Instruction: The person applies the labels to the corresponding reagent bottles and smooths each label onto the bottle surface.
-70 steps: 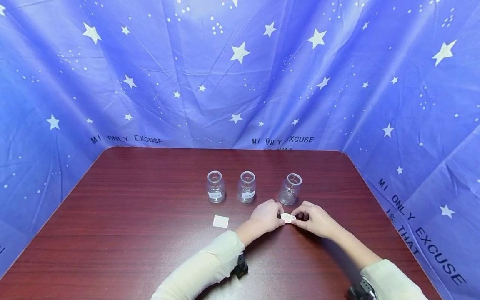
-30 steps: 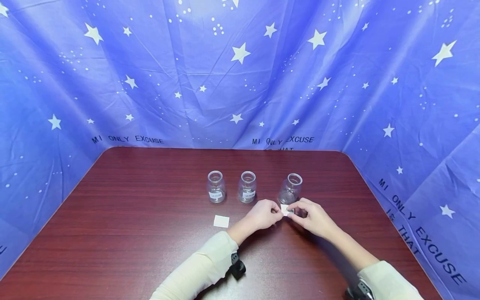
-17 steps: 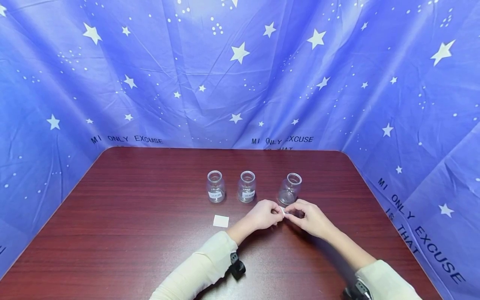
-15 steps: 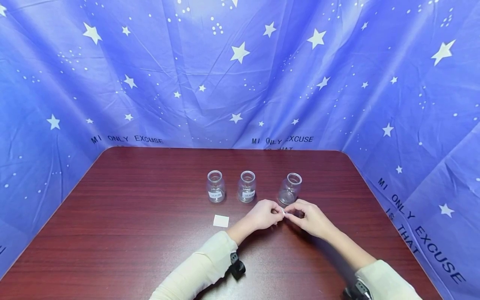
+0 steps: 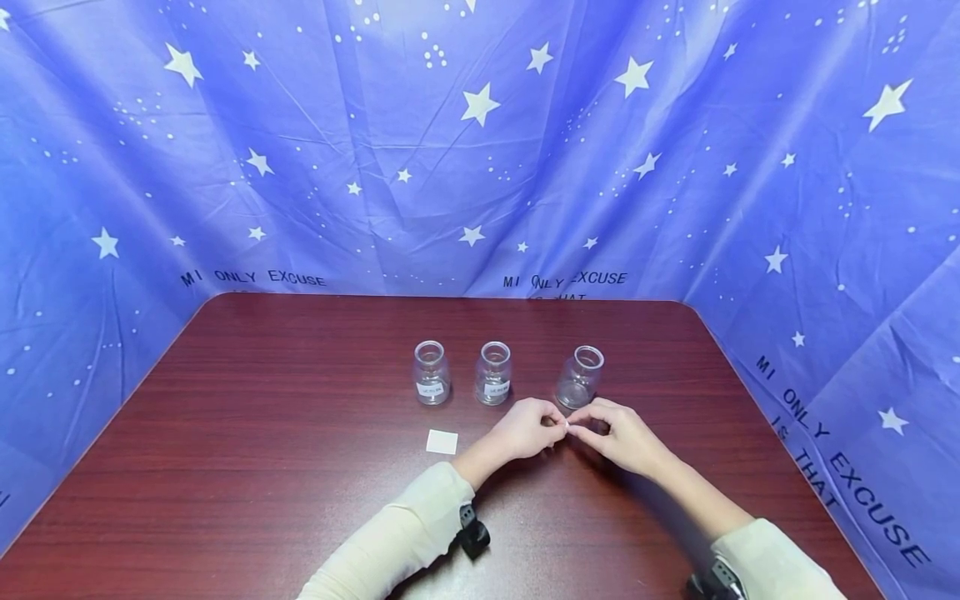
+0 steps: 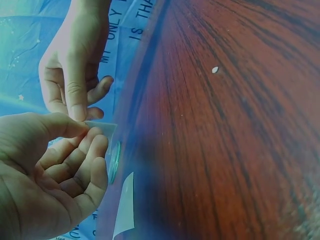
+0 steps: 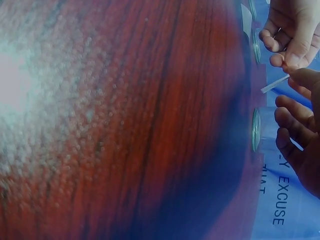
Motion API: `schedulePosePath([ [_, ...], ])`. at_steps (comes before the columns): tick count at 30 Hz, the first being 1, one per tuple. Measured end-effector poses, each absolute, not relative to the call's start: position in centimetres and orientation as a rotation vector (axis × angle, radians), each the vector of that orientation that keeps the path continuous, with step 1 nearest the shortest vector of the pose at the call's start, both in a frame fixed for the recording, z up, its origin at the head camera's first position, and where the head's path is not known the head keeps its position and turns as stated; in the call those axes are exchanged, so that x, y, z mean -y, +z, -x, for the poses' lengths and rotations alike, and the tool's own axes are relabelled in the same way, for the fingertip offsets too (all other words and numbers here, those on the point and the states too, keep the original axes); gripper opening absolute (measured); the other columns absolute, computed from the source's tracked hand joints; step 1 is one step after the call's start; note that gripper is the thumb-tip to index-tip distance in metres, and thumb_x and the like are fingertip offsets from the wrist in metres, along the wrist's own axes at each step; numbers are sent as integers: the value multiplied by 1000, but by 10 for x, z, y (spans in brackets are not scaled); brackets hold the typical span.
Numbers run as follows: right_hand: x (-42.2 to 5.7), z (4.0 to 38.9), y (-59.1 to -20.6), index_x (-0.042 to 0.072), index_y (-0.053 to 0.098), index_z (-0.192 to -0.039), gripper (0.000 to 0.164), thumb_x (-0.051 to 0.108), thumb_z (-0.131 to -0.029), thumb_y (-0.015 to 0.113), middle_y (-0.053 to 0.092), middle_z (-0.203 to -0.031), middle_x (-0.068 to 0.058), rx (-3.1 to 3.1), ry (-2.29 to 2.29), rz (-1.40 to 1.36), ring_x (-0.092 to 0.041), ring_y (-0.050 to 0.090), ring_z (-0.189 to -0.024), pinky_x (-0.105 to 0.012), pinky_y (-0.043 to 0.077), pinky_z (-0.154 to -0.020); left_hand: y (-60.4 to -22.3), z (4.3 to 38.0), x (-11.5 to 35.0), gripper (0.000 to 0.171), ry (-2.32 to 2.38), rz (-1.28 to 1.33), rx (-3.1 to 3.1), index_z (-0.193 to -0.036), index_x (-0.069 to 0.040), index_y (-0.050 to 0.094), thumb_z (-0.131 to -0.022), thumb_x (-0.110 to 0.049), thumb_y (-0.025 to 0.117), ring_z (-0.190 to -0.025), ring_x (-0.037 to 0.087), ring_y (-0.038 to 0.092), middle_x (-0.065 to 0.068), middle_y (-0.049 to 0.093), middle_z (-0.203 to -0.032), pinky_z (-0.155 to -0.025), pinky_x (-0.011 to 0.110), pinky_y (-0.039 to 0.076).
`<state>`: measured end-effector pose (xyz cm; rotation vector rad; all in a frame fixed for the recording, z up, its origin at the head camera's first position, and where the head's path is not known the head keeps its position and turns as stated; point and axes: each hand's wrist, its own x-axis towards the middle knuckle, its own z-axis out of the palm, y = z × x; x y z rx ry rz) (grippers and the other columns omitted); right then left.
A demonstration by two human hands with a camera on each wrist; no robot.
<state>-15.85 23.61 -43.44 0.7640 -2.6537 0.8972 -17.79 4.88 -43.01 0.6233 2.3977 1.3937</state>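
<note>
Fingertips of my left hand [image 5: 529, 430] and right hand [image 5: 628, 437] meet just in front of the right glass jar [image 5: 576, 388]. Between them they pinch a small white label [image 6: 106, 129], seen almost edge-on in the right wrist view and mostly covered by fingers in the head view. The left hand's thumb and index finger grip it from one side, the right hand's from the other. That right jar shows no label. The left jar [image 5: 431, 371] and middle jar [image 5: 493, 371] each carry a white printed label low on the front.
A white paper piece [image 5: 442, 442] lies on the dark red wooden table [image 5: 300, 433], left of the left hand. The jars stand upright with open mouths. Behind the table hangs a blue star-patterned curtain [image 5: 420, 150]. A tiny white fleck [image 6: 215, 70] lies on the tabletop.
The label's printed face showed between the hands at first; it has since turned edge-on and is largely hidden. The right hand has moved left, bringing the fingertips together. Jars and paper stay put.
</note>
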Motion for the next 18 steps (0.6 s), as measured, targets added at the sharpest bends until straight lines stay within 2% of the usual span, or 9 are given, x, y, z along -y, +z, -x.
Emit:
schedulePosePath([
  [6,-236,159,-433,18,71,-90,10,15,-81,72,62,-79,13,2632,906,-710,4,44,-63,-18,40,-56,-428,180,-48,8,1415,-628,-2429,-84,-5,67,-86,-10,61,-63,25,66,5,63,-67,-47,19,48],
  [13,-235,162,-435,17,69,-85,10,8,-80,71,64,-79,10,2554,947,-680,3,48,-66,-17,41,-57,-426,179,-47,7,1478,-606,-2401,-82,-4,65,-85,-7,59,-62,31,66,18,67,-73,-44,20,47],
  [18,-235,162,-433,10,67,-83,1,11,-83,67,60,-70,8,2553,1034,-596,3,44,-56,-18,39,-49,-426,178,-46,7,1520,-584,-2368,-81,-3,64,-85,-8,60,-62,34,66,21,66,-75,-43,20,47],
])
